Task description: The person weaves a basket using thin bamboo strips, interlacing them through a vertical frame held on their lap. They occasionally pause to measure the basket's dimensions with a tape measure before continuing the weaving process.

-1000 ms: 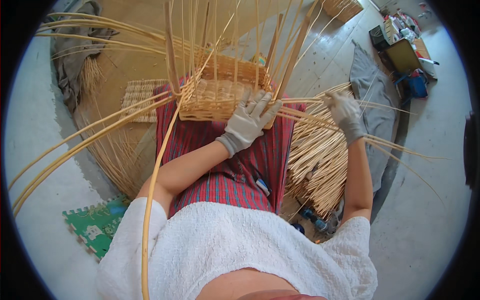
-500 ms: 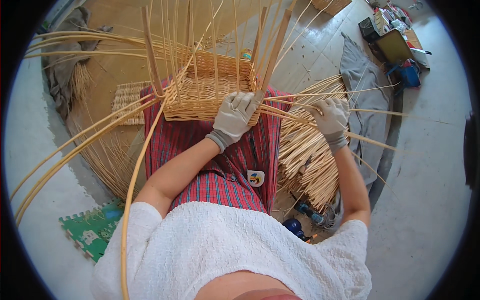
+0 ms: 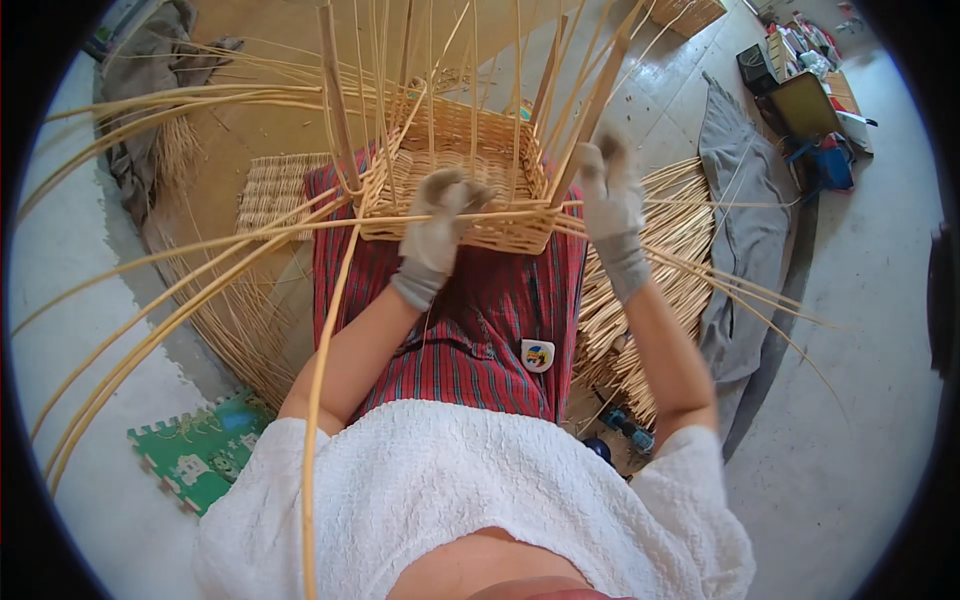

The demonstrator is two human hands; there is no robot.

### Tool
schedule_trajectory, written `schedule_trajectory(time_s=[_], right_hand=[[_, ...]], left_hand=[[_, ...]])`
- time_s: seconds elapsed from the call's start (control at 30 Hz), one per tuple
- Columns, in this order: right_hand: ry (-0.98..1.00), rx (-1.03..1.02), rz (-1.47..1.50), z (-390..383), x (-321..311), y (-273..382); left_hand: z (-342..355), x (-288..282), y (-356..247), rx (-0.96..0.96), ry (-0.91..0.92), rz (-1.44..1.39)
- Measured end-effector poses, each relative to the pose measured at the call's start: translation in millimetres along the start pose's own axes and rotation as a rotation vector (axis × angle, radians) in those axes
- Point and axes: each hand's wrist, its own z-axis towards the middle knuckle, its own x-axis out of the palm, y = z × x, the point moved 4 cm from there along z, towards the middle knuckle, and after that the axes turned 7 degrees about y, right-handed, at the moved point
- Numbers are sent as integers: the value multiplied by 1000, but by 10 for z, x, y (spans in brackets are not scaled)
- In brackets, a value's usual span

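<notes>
A part-woven wicker basket (image 3: 470, 150) rests on my lap over a red checked cloth (image 3: 455, 365), with thin upright rods and thicker wooden stakes rising from its sides. My gloved left hand (image 3: 432, 230) is closed round a long wicker rod (image 3: 260, 237) at the basket's front wall. That rod runs along the front and far out to the left. Beside the front right corner stake (image 3: 597, 105) is my gloved right hand (image 3: 613, 205), raised, with its fingers blurred by motion. Whether it grips anything is unclear. More loose rods stick out at both front corners.
A heap of cut rods (image 3: 665, 290) lies on the floor at the right, beside a grey cloth (image 3: 742, 240). Below it sits a blue power tool (image 3: 628, 428). A woven panel (image 3: 275, 190) and a green foam mat (image 3: 195, 455) are at the left.
My left hand has moved left along the basket's front, and a rod now stretches leftward across it. My right hand has come in from the right-hand rods to the corner stake.
</notes>
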Motion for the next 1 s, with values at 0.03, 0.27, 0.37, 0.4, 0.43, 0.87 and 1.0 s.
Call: schedule_trajectory(time_s=[0.03,0.27,0.37,0.4,0.43,0.87,1.0], right_hand=[[120,86,-162,-65,46,-246],[275,344,-612,-188,116,-560],[100,363,-665,-238,231,-676],[7,343,-733,-223,259,-691],[-90,332,-799,-236,284,-781],[-150,401,-620,-243,263,-903],[-395,-292,-7,-503,617,-460]], left_hand=[[6,-193,-22,-2,26,38],[352,-8,-333,26,104,447],[650,672,-504,188,188,647],[797,843,-446,313,205,839],[935,1045,-345,430,226,1032],[-17,594,-55,556,607,994],[-573,-824,-729,357,177,1596]])
